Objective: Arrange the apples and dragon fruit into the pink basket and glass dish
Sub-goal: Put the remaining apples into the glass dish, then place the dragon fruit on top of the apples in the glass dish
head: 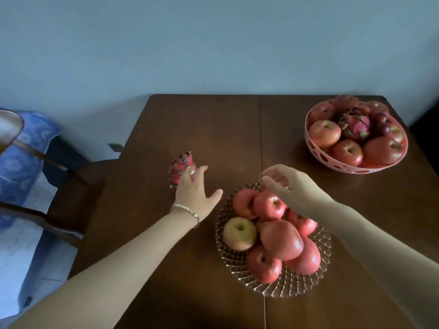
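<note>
A pink dragon fruit (179, 168) lies on the brown table (202, 129), left of centre. My left hand (196, 193) reaches over it with the fingertips on its near side and the thumb spread wide. The glass dish (292, 287) in front of me holds several red apples and one yellowish apple (240, 233). My right hand (292, 186) is curled around a red apple (276, 175) at the dish's far rim. The pink basket (342, 168) at the back right holds several apples and a second dragon fruit (355, 125).
A dark wooden chair (71, 198) stands against the table's left edge. A blue patterned cloth (21, 162) covers furniture further left. The wall runs right behind the table's far edge.
</note>
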{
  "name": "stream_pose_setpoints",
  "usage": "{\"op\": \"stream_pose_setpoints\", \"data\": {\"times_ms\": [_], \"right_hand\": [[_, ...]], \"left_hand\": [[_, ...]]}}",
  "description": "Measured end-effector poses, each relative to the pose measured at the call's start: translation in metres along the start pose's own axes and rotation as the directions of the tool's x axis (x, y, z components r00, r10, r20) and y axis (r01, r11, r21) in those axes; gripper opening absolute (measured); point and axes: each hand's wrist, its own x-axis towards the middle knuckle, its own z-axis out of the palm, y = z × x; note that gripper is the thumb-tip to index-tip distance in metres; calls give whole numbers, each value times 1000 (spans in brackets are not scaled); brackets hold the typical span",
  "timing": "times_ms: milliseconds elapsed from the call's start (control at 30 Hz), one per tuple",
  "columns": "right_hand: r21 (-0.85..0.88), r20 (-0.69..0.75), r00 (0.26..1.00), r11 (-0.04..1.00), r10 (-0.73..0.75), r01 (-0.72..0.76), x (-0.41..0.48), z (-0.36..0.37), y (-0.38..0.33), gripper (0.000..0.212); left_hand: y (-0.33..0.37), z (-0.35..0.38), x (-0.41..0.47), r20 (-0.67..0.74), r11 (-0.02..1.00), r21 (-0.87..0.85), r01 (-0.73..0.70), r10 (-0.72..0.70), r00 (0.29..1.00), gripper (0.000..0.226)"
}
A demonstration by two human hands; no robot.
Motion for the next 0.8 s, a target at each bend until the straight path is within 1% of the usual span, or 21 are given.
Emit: {"op": "stream_pose_setpoints", "data": {"times_ms": [67, 100, 167, 200, 267, 300, 400, 467, 500, 567, 600, 633, 667, 700, 733, 767, 800], "right_hand": [[-30, 39, 998, 999, -42, 43, 12, 0, -11, 18], [-37, 43, 998, 998, -43, 45, 14, 1, -13, 16], [-31, 25, 999, 999, -21, 22, 24, 6, -14, 13], [-25, 18, 1000, 1000, -5, 5, 28, 9, -13, 11], [-27, 31, 999, 999, 19, -19, 33, 14, -10, 8], [-22, 43, 999, 999, 24, -23, 33, 18, -9, 8], [-17, 69, 997, 1000, 24, -23, 38, 25, -11, 10], [-16, 75, 997, 1000, 21, -20, 39, 30, -15, 13], [-3, 71, 997, 1000, 24, -24, 39, 32, -17, 14], [50, 38, 999, 998, 37, -39, 38, 37, -20, 15], [84, 8, 998, 995, 56, -56, 35, 36, -22, 17], [117, -22, 996, 990, 87, -84, 34, 36, -24, 21], [159, -43, 990, 980, 131, -122, 34, 34, -28, 29], [218, -44, 980, 959, 194, -180, 35, 32, -30, 43], [306, -10, 964, 919, 266, -250, 32, 28, -32, 59], [416, 57, 945, 853, 323, -316, 29, 24, -34, 74], [531, 132, 925, 763, 356, -370, 25, 20, -36, 84]], "left_hand": [[-19, -5, 32, 0, 966, 68, 249, -249, 968, 87], [-26, -4, 44, 14, 941, 89, 325, -328, 945, 94], [-38, -3, 66, 72, 904, 88, 418, -424, 903, 102], [-42, 0, 75, 114, 887, 51, 460, -462, 879, 103], [-47, 7, 86, 169, 845, -55, 532, -517, 839, 101], [-50, 9, 86, 152, 833, -95, 545, -529, 835, 97], [-57, 13, 89, 67, 837, -163, 522, -519, 852, 81], [-60, 11, 89, 58, 822, -221, 525, -526, 848, 77], [-61, 9, 87, 63, 789, -288, 543, -550, 833, 74], [-57, 1, 80, 90, 674, -488, 555, -593, 800, 65], [-50, -2, 74, 119, 628, -568, 533, -578, 807, 62], [-41, -7, 65, 140, 609, -616, 499, -539, 831, 62], [-30, -12, 56, 143, 606, -654, 453, -488, 861, 63], [-15, -18, 45, 138, 602, -694, 394, -426, 894, 64], [3, -23, 32, 133, 586, -738, 334, -359, 924, 64], [21, -28, 18, 134, 562, -776, 286, -296, 946, 64], [38, -33, 6, 127, 548, -802, 235, -229, 965, 64]]}}
